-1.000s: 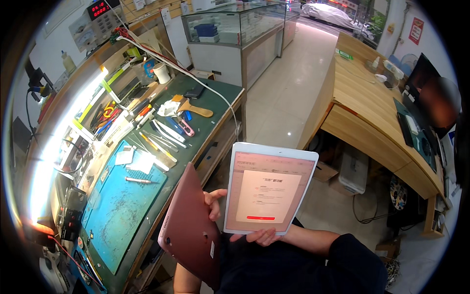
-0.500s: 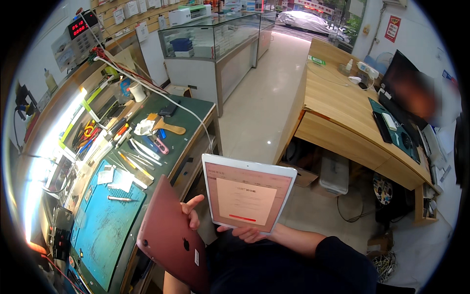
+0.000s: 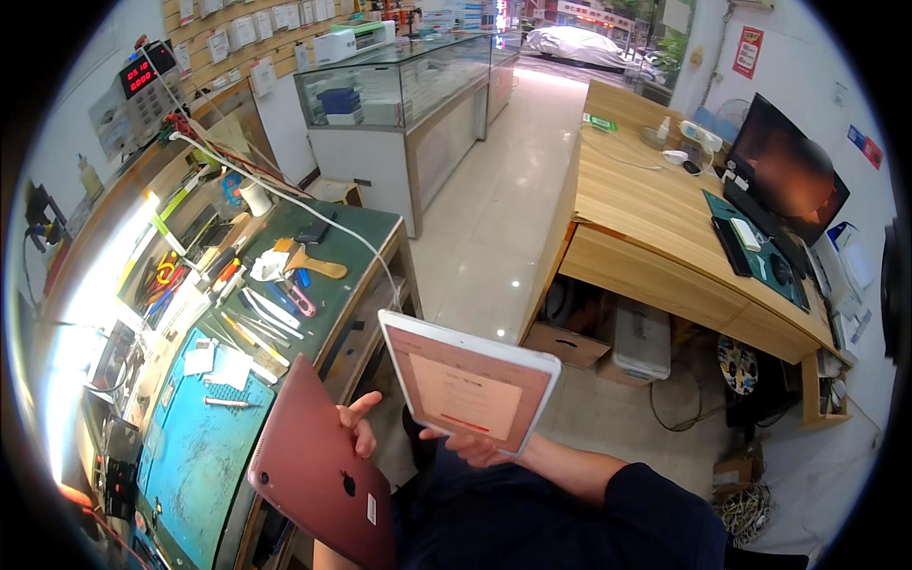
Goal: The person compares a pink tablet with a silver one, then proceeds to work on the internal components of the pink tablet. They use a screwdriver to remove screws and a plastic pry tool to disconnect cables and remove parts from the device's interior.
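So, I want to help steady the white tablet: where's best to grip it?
Probably mid-way along the top edge, coming from the far side. The white tablet tilts with that edge free, while the right hand holds the bottom. Pinching its thin rim should keep fingers mostly off the lit screen.

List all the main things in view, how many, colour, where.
Lit tablet: 1, white-framed, lower centre
Other tablet: 1, rose, left of it
Workbench: 1, green-topped, left
Mat: 1, blue, on workbench
Tools: several, multicoloured, on workbench
Red-display instrument: 1, grey, upper left
Display counter: at least 1, grey-and-glass, top centre
Desk: 1, light brown, right
Monitor: 1, black, on desk
Covered vehicle: 1, silver, outside
Left hand: 1, bare, on other tablet
Right hand: 1, bare, on lit tablet
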{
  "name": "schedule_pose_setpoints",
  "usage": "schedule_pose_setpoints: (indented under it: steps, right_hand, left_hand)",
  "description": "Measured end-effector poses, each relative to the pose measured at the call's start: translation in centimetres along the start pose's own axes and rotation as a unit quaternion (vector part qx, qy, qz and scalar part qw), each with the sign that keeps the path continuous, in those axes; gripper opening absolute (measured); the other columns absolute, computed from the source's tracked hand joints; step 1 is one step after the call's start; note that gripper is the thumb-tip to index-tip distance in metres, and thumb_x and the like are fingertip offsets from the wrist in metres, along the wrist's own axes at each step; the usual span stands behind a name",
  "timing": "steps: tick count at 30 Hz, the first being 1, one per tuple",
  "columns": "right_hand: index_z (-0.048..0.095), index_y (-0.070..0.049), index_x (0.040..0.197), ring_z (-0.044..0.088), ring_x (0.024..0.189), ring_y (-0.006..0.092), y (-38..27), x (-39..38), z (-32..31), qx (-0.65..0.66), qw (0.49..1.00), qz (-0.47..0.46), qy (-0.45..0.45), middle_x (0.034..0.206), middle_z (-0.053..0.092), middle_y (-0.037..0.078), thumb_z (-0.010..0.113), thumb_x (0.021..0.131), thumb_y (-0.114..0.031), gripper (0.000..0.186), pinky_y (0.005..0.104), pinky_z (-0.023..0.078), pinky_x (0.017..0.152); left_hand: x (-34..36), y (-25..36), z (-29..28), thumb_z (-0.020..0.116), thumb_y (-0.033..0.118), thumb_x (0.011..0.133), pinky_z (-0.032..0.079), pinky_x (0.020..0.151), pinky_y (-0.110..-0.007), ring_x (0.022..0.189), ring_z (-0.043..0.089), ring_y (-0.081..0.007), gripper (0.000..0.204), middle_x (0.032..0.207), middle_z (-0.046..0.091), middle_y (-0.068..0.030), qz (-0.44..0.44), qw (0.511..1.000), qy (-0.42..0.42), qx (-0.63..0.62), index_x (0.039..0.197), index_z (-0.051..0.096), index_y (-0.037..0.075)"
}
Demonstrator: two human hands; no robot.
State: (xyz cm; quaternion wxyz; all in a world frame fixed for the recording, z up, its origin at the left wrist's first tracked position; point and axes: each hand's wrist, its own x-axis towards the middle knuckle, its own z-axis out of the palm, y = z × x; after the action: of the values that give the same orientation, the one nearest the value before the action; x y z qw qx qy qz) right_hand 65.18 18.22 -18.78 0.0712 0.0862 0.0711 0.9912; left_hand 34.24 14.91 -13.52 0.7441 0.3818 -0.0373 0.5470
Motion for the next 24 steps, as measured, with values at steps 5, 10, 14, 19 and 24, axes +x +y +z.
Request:
schedule_pose_setpoints:
  steps: [5, 10, 14, 19, 24]
  right_hand:
    - [0.053, -0.001, 0.149, 0.072, 0.095, 0.0221, -0.8, -2.2, 0.5, -0.069, 0.972, -0.214, 0.065, 0.119, 0.073, 0.017, 0.056, 0.111, -0.036, 0.052, 0.0373, 0.062, 0.081]
    - [0.059, -0.001, 0.141, 0.070, 0.118, 0.0274, -2.0, -2.4, 4.5, -0.247, 0.874, -0.367, 0.200, 0.131, 0.070, 0.015, 0.062, 0.108, -0.034, 0.046, 0.0435, 0.059, 0.100]
    - [0.058, 0.001, 0.142, 0.069, 0.118, 0.0258, -1.2, -1.2, 7.3, -0.349, 0.774, -0.469, 0.243, 0.131, 0.069, 0.014, 0.063, 0.108, -0.029, 0.045, 0.0420, 0.056, 0.103]
    - [0.054, -0.001, 0.144, 0.063, 0.125, 0.0246, 0.8, 2.0, 8.7, -0.320, 0.698, -0.569, 0.294, 0.136, 0.065, 0.011, 0.062, 0.109, -0.020, 0.042, 0.0421, 0.051, 0.109]
    - [0.049, -0.003, 0.150, 0.057, 0.135, 0.0255, 2.1, 3.7, 9.4, -0.307, 0.741, -0.556, 0.220, 0.144, 0.060, 0.010, 0.061, 0.106, -0.010, 0.045, 0.0454, 0.044, 0.116]
  left_hand:
    - [-0.5, 0.4, 0.6, 0.048, 0.041, 0.111, 0.050, 0.078, -0.037, 0.089, 0.064, -0.0235, 0.038, 0.169, 0.033, -0.0273, -0.023, 0.999, 0.027, 0.018, 0.122, 0.064, 0.007]
    - [-2.1, 0.0, -1.8, 0.050, 0.042, 0.110, 0.050, 0.076, -0.038, 0.089, 0.065, -0.0233, 0.042, 0.164, 0.039, -0.0279, 0.009, 0.999, -0.048, 0.007, 0.129, 0.064, 0.006]
    - [-1.8, 0.1, -5.0, 0.048, 0.046, 0.110, 0.049, 0.081, -0.040, 0.095, 0.062, -0.0248, 0.047, 0.155, 0.049, -0.0230, -0.003, 0.987, -0.159, -0.029, 0.130, 0.064, 0.007]
    - [-1.8, -1.1, 0.0, 0.048, 0.045, 0.111, 0.049, 0.076, -0.038, 0.086, 0.061, -0.0237, 0.043, 0.163, 0.040, -0.0261, 0.053, 0.996, 0.073, 0.014, 0.123, 0.066, 0.008]
    - [-0.9, -1.7, 1.2, 0.051, 0.043, 0.110, 0.049, 0.070, -0.034, 0.076, 0.061, -0.0198, 0.040, 0.169, 0.031, -0.0293, 0.033, 0.992, 0.108, 0.048, 0.120, 0.066, 0.008]
